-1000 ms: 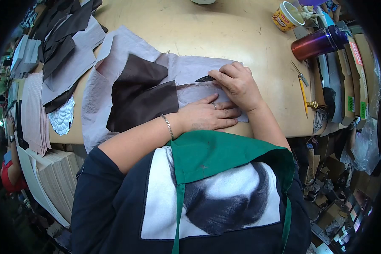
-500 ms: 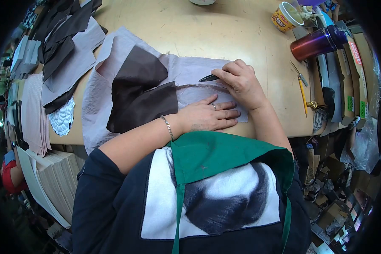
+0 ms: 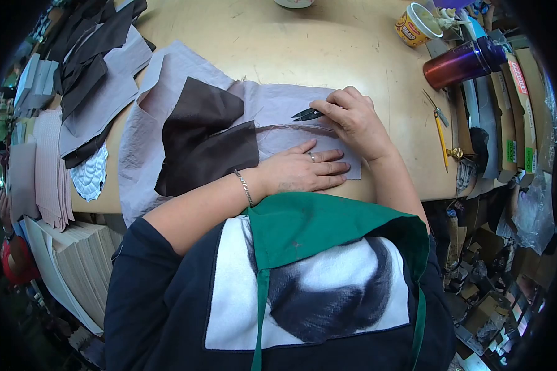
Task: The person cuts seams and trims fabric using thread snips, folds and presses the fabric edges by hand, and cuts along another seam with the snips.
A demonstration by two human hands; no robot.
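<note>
A: What's each hand up to in the head view?

B: Left hand (image 3: 303, 170) is laid flat, palm down on the lilac fabric (image 3: 275, 99), not gripping anything. Right hand (image 3: 356, 123) has a black pointed tool (image 3: 306, 115) pinched in its fingers, tip aimed left, just over the fabric. Can't really tell how its blades stand, too small.

A: So where's the fabric exactly?

B: Under the left hand, stretching out well to its left and up past it. There's a frayed strip (image 3: 284, 127) running just above the left hand, near the tool. The dark brown cloth (image 3: 204, 136) lies on the lilac stuff, just left of that same hand.

A: Anything else around?

B: Off to the right of the right hand, a yellow pencil (image 3: 442, 142) on the surface (image 3: 328, 55). Farther up and right, a purple bottle (image 3: 455, 65) lying tilted, and a yellow tub (image 3: 413, 29) beyond that.
</note>
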